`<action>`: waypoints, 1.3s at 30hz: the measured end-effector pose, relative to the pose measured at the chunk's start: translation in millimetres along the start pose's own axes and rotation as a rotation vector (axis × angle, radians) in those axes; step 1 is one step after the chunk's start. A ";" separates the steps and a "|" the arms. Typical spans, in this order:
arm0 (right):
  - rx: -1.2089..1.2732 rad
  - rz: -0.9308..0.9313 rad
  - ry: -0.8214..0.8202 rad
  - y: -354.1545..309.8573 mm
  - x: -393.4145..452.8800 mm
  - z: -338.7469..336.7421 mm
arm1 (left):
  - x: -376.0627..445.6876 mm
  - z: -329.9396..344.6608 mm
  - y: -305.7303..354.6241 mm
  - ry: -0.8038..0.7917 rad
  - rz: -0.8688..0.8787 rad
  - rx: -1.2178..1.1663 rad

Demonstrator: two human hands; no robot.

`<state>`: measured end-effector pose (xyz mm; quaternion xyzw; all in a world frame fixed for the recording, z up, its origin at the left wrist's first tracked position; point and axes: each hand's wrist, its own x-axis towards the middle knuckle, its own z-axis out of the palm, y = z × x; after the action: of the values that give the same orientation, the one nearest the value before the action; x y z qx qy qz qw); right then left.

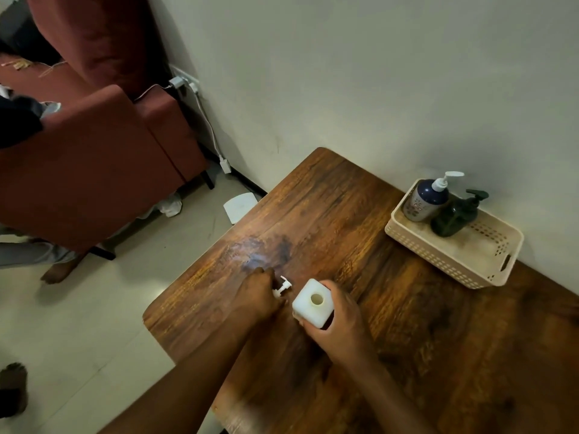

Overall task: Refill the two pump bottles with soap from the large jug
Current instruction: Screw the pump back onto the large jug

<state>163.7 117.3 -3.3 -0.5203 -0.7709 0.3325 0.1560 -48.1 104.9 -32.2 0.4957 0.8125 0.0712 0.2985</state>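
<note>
Head view: right fingers [336, 292] wrapped round white bottle [313, 303], left fingers [266, 274] closed on pump [283, 286].

Pale wall [376, 73], tiled floor [94, 308], maroon sofa [94, 167]

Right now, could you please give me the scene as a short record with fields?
surface: wooden table
right hand: grips white square bottle, upright, mouth open, pump off
left hand: at white pump head on the table beside the bottle
basket: by the wall, holds navy pump bottle and dark green pump bottle, pumps on
large jug: not in view
</note>
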 end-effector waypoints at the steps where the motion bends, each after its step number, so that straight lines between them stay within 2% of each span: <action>1: 0.002 0.004 0.010 1.2 0.4 -2.7 | -0.1 1.9 0.8 0.006 -0.020 -0.003; 5: -0.002 0.029 0.021 5.0 -1.1 -12.0 | -3.6 11.9 3.6 0.016 -0.087 0.035; 9: 0.014 0.054 0.037 7.2 -4.2 -21.0 | -6.4 13.9 9.4 0.037 -0.077 0.020; 15: 0.092 0.127 0.043 16.7 -10.3 -49.8 | -13.1 -11.5 49.6 0.141 0.067 -0.129; 21: 0.033 0.223 0.144 17.9 -14.7 -108.6 | -27.4 -68.2 131.4 0.213 0.312 -0.199; 24: 0.029 0.184 0.232 17.4 -23.5 -153.7 | -48.5 -99.9 186.2 0.254 0.432 -0.206; 28: 0.099 0.137 0.271 15.8 -35.6 -217.8 | -79.2 -140.1 258.9 0.325 0.595 -0.195; 32: 0.089 0.121 0.350 9.1 -49.8 -274.8 | -107.3 -164.8 322.9 0.349 0.653 -0.248; 39: -0.026 0.149 0.457 6.0 -76.8 -357.1 | -162.0 -196.3 430.1 0.365 0.870 -0.374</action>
<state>408.8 174.3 261.5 -0.6395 -0.6792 0.2067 0.2948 224.5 217.2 371.2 0.7058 0.5429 0.4187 0.1782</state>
